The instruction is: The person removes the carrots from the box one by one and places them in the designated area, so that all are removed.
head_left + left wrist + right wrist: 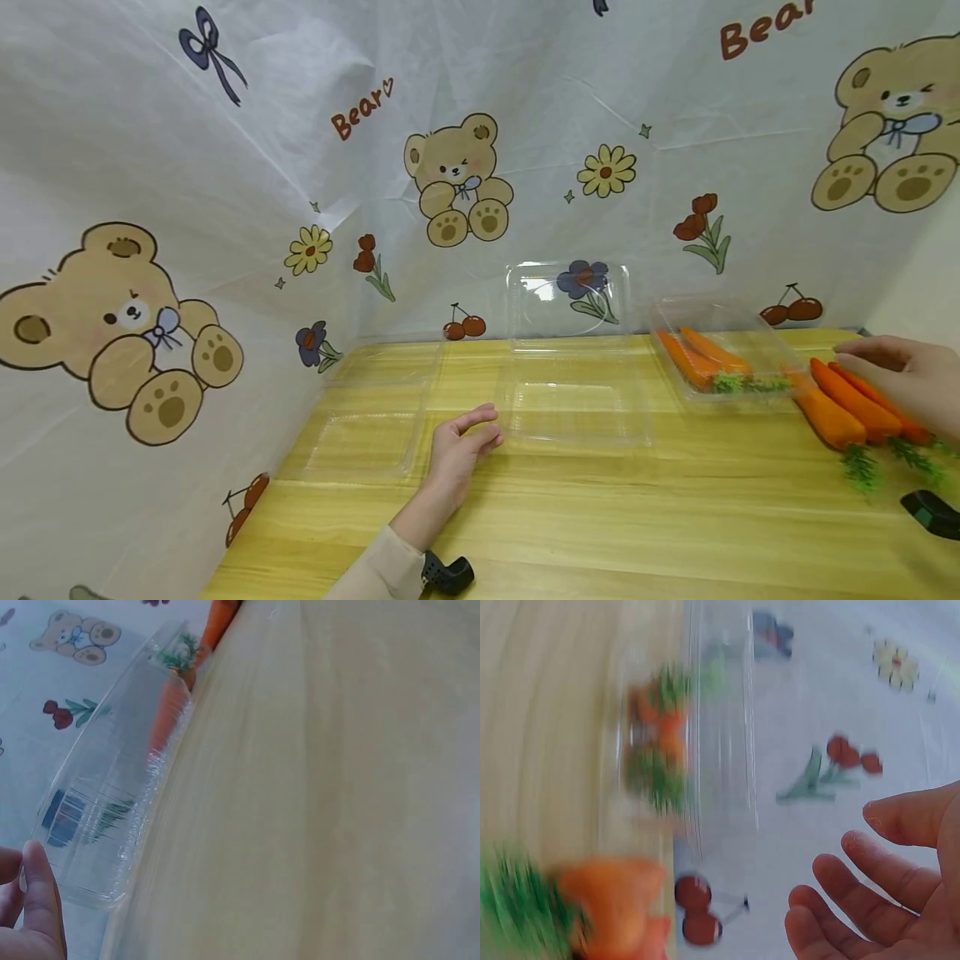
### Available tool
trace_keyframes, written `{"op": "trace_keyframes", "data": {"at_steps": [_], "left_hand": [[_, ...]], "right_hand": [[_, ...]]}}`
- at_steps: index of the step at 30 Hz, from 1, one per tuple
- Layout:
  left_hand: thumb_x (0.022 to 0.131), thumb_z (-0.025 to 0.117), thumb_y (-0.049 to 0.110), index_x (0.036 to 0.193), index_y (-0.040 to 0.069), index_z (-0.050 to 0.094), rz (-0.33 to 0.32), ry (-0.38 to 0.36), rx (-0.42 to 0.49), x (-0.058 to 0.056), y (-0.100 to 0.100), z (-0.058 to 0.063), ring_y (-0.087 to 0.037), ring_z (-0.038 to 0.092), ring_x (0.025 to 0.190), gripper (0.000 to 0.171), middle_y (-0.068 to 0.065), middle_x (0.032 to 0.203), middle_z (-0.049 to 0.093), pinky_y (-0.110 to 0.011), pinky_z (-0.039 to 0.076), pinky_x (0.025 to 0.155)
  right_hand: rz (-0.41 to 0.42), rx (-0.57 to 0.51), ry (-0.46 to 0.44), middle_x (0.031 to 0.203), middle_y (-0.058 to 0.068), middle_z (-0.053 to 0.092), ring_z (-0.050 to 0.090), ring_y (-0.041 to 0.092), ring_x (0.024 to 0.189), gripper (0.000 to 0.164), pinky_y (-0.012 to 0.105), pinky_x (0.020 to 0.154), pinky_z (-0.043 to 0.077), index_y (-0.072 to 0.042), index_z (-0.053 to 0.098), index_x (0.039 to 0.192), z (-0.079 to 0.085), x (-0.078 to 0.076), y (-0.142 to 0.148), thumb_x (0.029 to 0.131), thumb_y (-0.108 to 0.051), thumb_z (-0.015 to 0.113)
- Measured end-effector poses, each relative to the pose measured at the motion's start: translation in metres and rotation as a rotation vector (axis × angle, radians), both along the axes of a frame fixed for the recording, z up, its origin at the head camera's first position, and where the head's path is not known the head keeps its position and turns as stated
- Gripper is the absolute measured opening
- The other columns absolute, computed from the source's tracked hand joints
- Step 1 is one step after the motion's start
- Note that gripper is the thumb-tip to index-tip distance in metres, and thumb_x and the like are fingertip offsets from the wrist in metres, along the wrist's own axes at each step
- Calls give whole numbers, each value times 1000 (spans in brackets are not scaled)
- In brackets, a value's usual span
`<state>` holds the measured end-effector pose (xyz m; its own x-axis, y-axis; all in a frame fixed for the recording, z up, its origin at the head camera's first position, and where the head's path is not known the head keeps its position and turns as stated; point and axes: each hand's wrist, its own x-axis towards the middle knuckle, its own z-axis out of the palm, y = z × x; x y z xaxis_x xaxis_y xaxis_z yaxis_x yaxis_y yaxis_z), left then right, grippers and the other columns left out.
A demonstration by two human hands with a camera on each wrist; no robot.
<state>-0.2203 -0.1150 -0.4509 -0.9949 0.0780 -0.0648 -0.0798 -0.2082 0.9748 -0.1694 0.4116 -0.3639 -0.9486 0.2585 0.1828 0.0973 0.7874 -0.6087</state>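
Observation:
My left hand (457,450) is beside the left edge of a clear plastic box (577,400), whose lid stands raised at the back. Its fingers are loosely bent with a gap to the thumb; whether the fingertips touch the rim is unclear. My right hand (911,375) hovers over a small pile of orange carrots (855,404) with green tops at the right. In the right wrist view its fingers (885,862) are spread, holding nothing. Left of that pile, a second clear box (765,333) contains carrots (693,358).
Another clear plastic box (363,425) lies on the left of the wooden table (570,517). A white sheet printed with bears (457,179) and flowers hangs behind and along the left. Black wrist devices (450,575) show near both hands.

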Motion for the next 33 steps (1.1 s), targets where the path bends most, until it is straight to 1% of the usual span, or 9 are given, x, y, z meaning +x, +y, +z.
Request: {"op": "trace_keyframes", "data": {"at_steps": [1, 2, 5, 9, 14, 21, 25, 30, 33], "left_hand": [[94, 68, -5, 122, -15, 66, 0, 1, 0, 0, 0, 0, -30, 64, 120, 29, -21, 152, 52, -23, 62, 82], [94, 68, -5, 122, -15, 66, 0, 3, -1, 0, 0, 0, -31, 64, 121, 29, -21, 152, 52, -23, 62, 82], [94, 68, -5, 122, -15, 66, -7, 3, -2, 0, -1, 0, -33, 62, 124, 30, -21, 152, 52, -23, 62, 82], [94, 68, -5, 123, -16, 65, -14, 4, -2, 1, -1, 0, -35, 60, 126, 31, -22, 152, 51, -24, 62, 83], [94, 67, -5, 123, -16, 65, -10, 2, 0, 3, -1, 1, -35, 59, 127, 31, -22, 152, 51, -24, 62, 83], [94, 67, -7, 122, -17, 65, -3, 2, 0, 6, -4, 2, -36, 59, 127, 30, -22, 152, 52, -24, 62, 83], [94, 68, -6, 121, -17, 65, -8, 3, 1, 8, -5, 1, -35, 58, 129, 30, -22, 153, 51, -24, 62, 83], [93, 68, -6, 120, -17, 65, -7, 4, -3, 11, -6, 2, -35, 59, 126, 30, -21, 153, 50, -24, 62, 82], [92, 68, -7, 120, -17, 65, -6, 2, -8, 13, -7, 2, -34, 60, 125, 30, -21, 153, 50, -23, 62, 82]], "right_hand": [[19, 16, -9, 131, 46, 49, 50, 59, 108, 58, 61, 79, 49, 15, 49, 136, 0, 1, -8, 110, -37, 46], [46, 17, -16, 132, 45, 49, 51, 58, 108, 59, 62, 79, 49, 13, 50, 137, -1, 1, -14, 110, -39, 47], [108, 30, -3, 131, 39, 57, 65, 26, 94, 56, 51, 75, 54, 7, 59, 134, -5, 0, -34, 107, -42, 52], [217, 22, -28, 123, 28, 68, 56, -10, 80, 49, 31, 65, 55, -2, 64, 133, -8, -2, -61, 105, -42, 57], [359, -56, -75, 121, 19, 72, 69, 2, 87, 45, 23, 69, 55, -5, 63, 136, -12, -1, -99, 106, -38, 59], [426, -209, -124, 123, 22, 71, 73, 26, 96, 49, 37, 72, 58, -5, 56, 143, -31, -2, -151, 104, -33, 62], [434, -255, -112, 125, 24, 69, 72, 26, 94, 51, 35, 67, 54, -4, 53, 145, -40, -3, -167, 103, -31, 64], [442, -332, -69, 153, 33, 43, 72, 24, 90, 50, 33, 65, 58, 4, 53, 143, -47, -5, -176, 102, -22, 67], [444, -387, -83, 155, 35, 38, 72, 21, 90, 53, 32, 66, 59, 6, 50, 145, -51, -5, -179, 101, -18, 67]]}}
